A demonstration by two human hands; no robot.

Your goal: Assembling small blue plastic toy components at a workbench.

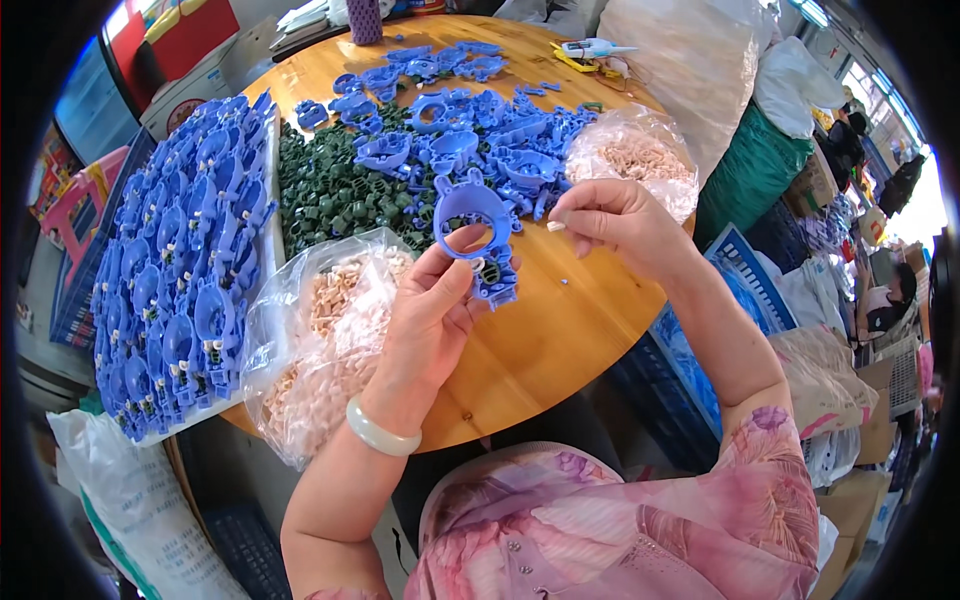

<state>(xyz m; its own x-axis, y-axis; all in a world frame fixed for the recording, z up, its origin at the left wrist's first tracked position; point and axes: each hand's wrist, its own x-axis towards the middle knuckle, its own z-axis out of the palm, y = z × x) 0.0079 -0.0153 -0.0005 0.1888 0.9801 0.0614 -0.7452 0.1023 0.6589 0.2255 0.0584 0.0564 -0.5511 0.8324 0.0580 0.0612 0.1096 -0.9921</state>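
Observation:
My left hand (437, 305) grips a blue plastic part (447, 205) with a round ring, small ears on top and a narrower lower section. Something dark green and whitish sits in that lower section. To the right of it, my right hand (612, 222) pinches a tiny cream-coloured piece (556, 226) between thumb and fingertips, apart from the blue part. Beyond my hands lie a loose heap of similar blue parts (455, 150) and a pile of dark green pieces (345, 185). Beside my left wrist rests a clear bag (335, 335) of small pinkish-beige pieces.
Many blue parts fitted with small pieces lie in rows on a tray (275, 195) at the left. Another open bag of beige pieces (640, 160) stands at the table's right. A glue gun (595, 48) lies behind it. Blue crates (735, 290) stand beyond the round wooden table (560, 340).

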